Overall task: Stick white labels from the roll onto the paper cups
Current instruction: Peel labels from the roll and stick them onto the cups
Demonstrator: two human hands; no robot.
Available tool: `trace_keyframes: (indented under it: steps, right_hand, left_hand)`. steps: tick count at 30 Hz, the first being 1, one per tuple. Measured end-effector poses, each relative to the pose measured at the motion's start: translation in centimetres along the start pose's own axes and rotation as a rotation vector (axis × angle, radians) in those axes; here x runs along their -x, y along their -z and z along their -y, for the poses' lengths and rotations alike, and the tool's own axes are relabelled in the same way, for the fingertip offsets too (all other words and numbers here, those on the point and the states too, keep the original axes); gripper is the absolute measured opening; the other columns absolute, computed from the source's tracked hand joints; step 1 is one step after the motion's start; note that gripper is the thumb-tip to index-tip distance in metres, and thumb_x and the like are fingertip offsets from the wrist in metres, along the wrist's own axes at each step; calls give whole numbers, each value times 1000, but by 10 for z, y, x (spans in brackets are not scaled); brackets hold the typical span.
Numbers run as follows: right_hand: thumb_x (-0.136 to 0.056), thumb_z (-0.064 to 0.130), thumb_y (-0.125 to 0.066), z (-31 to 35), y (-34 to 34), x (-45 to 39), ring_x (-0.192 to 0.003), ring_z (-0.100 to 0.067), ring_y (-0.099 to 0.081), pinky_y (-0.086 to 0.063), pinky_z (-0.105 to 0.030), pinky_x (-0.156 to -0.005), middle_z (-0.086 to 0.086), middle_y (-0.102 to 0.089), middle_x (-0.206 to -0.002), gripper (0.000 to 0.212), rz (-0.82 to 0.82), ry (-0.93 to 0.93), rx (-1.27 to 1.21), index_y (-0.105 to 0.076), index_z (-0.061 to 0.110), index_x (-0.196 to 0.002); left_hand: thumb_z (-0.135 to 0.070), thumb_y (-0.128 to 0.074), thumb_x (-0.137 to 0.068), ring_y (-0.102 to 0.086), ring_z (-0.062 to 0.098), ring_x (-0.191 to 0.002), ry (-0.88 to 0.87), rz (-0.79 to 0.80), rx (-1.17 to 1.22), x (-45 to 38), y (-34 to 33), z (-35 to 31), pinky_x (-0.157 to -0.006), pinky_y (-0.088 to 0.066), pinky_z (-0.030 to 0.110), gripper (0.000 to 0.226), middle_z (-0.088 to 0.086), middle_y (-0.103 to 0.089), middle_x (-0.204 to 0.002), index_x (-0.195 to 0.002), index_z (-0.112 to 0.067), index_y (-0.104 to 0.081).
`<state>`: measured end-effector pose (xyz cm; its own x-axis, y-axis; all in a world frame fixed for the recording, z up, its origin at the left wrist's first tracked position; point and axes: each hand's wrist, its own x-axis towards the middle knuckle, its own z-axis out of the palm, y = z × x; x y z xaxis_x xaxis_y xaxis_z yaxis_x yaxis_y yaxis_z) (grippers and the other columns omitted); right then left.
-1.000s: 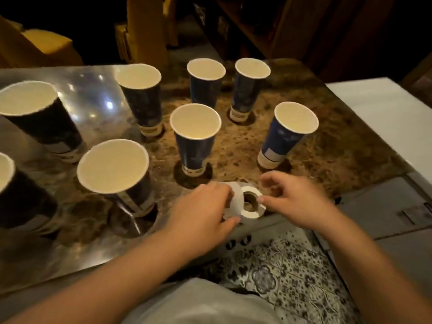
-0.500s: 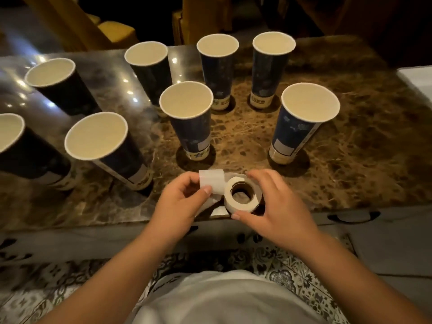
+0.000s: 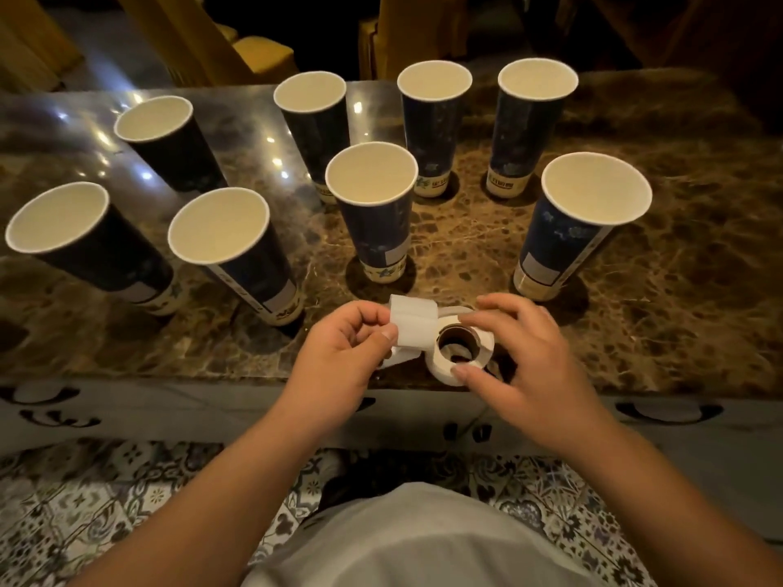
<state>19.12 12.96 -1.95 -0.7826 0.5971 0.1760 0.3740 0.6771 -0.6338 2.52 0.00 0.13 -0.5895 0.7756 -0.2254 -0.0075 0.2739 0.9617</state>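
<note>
Four cups nearest the roll (image 3: 459, 353) already labelled, four behind unclear; left hand (image 3: 339, 353) pinches the loose label strip (image 3: 413, 326), right hand (image 3: 519, 353) grips the roll.

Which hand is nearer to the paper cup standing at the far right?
The right hand. It holds the label roll just in front of the rightmost cup; the left hand pinches the pulled-out strip farther left.

Brown marble table (image 3: 678, 290) (glossy, light glints at left); yellow chairs (image 3: 262, 57) behind; patterned tile floor (image 3: 106, 514).
</note>
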Motion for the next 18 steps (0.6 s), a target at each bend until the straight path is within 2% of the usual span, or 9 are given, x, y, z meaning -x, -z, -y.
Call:
trace_keyframes:
  steps: [1,3,5,8,10,12,15,18]
  right_hand:
    - [-80,32,-74,6,0,-1,-114,-7,-49,-43,-22,-92,11,-53,-122,45,-64,-3,-75,-60,27,-122]
    - [-81,30,-72,20,-2,-7,-107,0,-49,-42,-13,-88,14,-54,-118,46,-116,10,-121,-58,26,-125]
    - [-81,34,-70,27,-4,-14,-112,-6,-48,-41,-18,-90,6,-54,-125,48,-133,80,27,-58,25,-127]
    - [-84,36,-67,29,-5,-21,-108,-16,-52,-47,-30,-86,1,-61,-121,38,-138,172,181,-64,22,-119]
    - [-86,29,-68,28,-5,-22,-100,-11,-56,-51,-33,-82,6,-66,-110,28,-135,123,37,-67,21,-112]
    - [-85,19,-70,26,-4,-21,-90,-7,-61,-55,-32,-77,9,-69,-100,21,-133,-17,-181,-70,22,-107]
    - [-84,12,-70,26,-4,-22,-80,-10,-66,-59,-37,-72,8,-71,-91,23,-84,-211,-454,-71,28,-100]
    - [-84,8,-70,26,-3,-25,-83,-10,-67,-60,-33,-74,8,-71,-90,28,-80,-241,-525,-69,34,-94]
  left_hand:
    - [-13,-58,-93,-57,13,-70,-8,11,-10,-1,0,-2,-65,-49,27,10,-4,-64,-73,-96,-15,-67]
    - [-14,-58,-93,-53,10,-62,-16,36,-18,-4,-1,-4,-58,-47,23,11,-4,-60,-66,-97,-13,-68]
    - [-14,-59,-93,-48,6,-55,-14,52,-18,-8,-2,-8,-53,-43,19,11,-7,-56,-60,-97,-13,-69]
    - [-13,-60,-92,-50,12,-62,-15,113,10,-12,-3,-14,-62,-46,25,15,3,-58,-69,-105,-16,-66]
    - [-11,-61,-91,-55,18,-70,-20,152,12,-14,-2,-14,-72,-48,33,24,7,-63,-75,-113,-20,-60]
    - [-9,-61,-90,-58,20,-75,-19,197,12,-16,-1,-14,-76,-48,35,28,6,-65,-77,-115,-21,-57]
    - [-1,-63,-87,-62,17,-79,-15,313,39,-16,1,-15,-75,-53,30,37,5,-67,-81,-118,-18,-56]
    - [2,-66,-84,-60,18,-79,-82,317,-74,-17,5,-12,-79,-56,34,39,9,-68,-88,-117,-18,-60]
